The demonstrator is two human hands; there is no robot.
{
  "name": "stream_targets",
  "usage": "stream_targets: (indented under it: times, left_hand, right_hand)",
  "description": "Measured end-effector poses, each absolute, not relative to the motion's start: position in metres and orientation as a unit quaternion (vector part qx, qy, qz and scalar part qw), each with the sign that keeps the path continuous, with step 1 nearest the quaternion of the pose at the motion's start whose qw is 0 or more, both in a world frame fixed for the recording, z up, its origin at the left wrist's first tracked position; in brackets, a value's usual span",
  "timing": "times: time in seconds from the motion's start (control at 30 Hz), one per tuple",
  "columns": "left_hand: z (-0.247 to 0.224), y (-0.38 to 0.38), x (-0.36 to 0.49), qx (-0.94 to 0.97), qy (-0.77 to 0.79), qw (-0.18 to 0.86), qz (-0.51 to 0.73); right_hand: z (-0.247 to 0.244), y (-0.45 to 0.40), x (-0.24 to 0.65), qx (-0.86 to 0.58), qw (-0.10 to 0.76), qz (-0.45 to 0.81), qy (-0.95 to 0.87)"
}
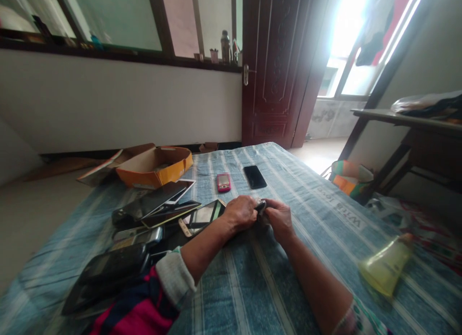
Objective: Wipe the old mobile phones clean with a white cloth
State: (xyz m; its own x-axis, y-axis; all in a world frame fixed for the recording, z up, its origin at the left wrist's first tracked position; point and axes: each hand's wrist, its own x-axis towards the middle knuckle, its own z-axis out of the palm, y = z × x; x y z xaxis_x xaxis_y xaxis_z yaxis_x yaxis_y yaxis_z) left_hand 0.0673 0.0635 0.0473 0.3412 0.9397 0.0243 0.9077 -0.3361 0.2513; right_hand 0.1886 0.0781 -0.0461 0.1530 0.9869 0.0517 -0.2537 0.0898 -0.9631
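My left hand point(241, 212) and my right hand point(279, 220) meet over the striped blue cloth, near the middle of the view. Between their fingers is a small dark object point(260, 207) with a pale, crumpled cloth point(265, 218) around it. Both hands are closed on these. Beyond them lie a small pink phone point(224, 182) and a black phone point(254, 176), apart from each other. A phone with a gold edge point(202, 217) lies partly behind my left forearm.
Several phones and dark devices point(115, 265) are piled at the left. An open orange box point(157, 166) stands behind them. A yellow translucent container point(386, 266) is at the right. Beyond the table is a brown door point(272, 70).
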Motion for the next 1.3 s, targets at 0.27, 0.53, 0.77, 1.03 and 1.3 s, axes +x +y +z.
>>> stream_targets:
  times: [0.27, 0.53, 0.77, 1.03, 1.3]
  left_hand:
    - [0.04, 0.057, 0.06, 0.804, 0.545, 0.103, 0.214]
    - [0.034, 0.032, 0.042, 0.771, 0.47, 0.131, 0.41]
    - [0.031, 0.003, 0.015, 0.755, 0.461, 0.137, 0.445]
    - [0.021, -0.019, 0.002, 0.727, 0.482, 0.111, 0.476]
    - [0.021, -0.023, 0.003, 0.722, 0.491, 0.101, 0.477]
  right_hand:
    - [-0.022, 0.078, 0.193, -0.432, 0.658, 0.215, -0.578]
    - [0.014, 0.052, 0.18, -0.34, 0.628, -0.025, -0.699]
    - [0.025, 0.025, 0.152, -0.279, 0.566, -0.062, -0.773]
    - [0.023, 0.027, 0.151, -0.276, 0.533, -0.085, -0.795]
    - [0.015, 0.026, 0.15, -0.286, 0.549, -0.112, -0.778]
